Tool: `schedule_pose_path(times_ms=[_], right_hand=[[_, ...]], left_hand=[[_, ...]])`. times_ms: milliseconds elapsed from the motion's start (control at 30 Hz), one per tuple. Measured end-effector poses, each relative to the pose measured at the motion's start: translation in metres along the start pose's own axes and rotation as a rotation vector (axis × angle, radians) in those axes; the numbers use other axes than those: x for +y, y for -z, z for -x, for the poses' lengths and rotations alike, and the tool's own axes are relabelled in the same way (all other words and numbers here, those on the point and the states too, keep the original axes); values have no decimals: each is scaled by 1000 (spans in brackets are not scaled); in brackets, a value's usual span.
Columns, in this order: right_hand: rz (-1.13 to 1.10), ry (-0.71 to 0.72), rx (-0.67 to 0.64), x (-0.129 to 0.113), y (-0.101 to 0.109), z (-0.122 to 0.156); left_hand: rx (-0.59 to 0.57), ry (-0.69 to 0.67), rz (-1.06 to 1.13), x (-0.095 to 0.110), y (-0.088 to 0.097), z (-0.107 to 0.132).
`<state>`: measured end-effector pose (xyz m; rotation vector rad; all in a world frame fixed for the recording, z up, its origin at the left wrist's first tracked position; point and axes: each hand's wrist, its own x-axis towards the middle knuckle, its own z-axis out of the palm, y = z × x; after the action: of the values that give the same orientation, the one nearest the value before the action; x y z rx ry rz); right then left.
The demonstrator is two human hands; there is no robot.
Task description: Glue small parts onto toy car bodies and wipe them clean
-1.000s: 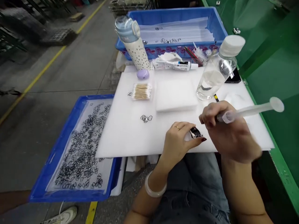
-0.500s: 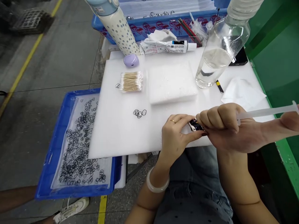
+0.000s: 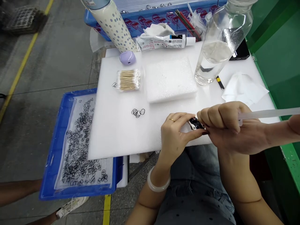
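My left hand point(image 3: 174, 135) pinches a small glossy black and white part point(image 3: 196, 123) between thumb and fingers, over the front edge of the white foam board point(image 3: 117, 134). Its exact kind is not clear. My right hand point(image 3: 231, 129) is wrapped around a translucent plastic syringe point(image 3: 269, 113). The plunger sticks out to the right, with my thumb at its far end. Inside the fist the barrel is hidden, and the tip cannot be made out beside the part. Left of my hands, several thin black rings point(image 3: 138, 112) lie on the board.
A blue tray point(image 3: 52, 156) of many black rings sits at the left. On the board are cotton swabs point(image 3: 128, 80), a purple case point(image 3: 127, 58), a foam block point(image 3: 171, 81), a tube point(image 3: 164, 42), a dotted bottle point(image 3: 114, 26), a clear bottle point(image 3: 211, 59) and tissue point(image 3: 243, 89).
The view has shifted slightly, so the board's items appear a little higher and further left. Both hands keep their grips, and a bit more of the black and white part shows.
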<state>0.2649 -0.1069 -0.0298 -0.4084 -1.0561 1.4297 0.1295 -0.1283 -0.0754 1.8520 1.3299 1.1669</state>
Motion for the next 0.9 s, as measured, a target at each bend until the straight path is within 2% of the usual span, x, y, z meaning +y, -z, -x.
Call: schedule_pose_path(times_ms=[400, 567, 633, 733, 767, 800, 833, 900], right_hand=[[20, -27, 101, -1, -5, 4], [108, -32, 132, -11, -10, 8], [165, -10, 113, -11, -13, -6], [261, 64, 70, 4, -17, -45], [308, 52, 53, 10, -17, -58], [395, -2, -35, 16, -16, -68], [489, -58, -82, 20, -13, -73], [603, -73, -130, 17, -2, -68]], left_hand=[[9, -1, -15, -1, -1, 0], [-4, 6, -23, -1, 0, 0], [-28, -12, -39, -3, 1, 1], [-89, -63, -119, -5, 1, 5], [-111, -77, -151, -6, 2, 7], [-130, -84, -181, -6, 2, 8], [-146, -86, -206, -6, 2, 9], [-170, -81, -242, -5, 2, 10]])
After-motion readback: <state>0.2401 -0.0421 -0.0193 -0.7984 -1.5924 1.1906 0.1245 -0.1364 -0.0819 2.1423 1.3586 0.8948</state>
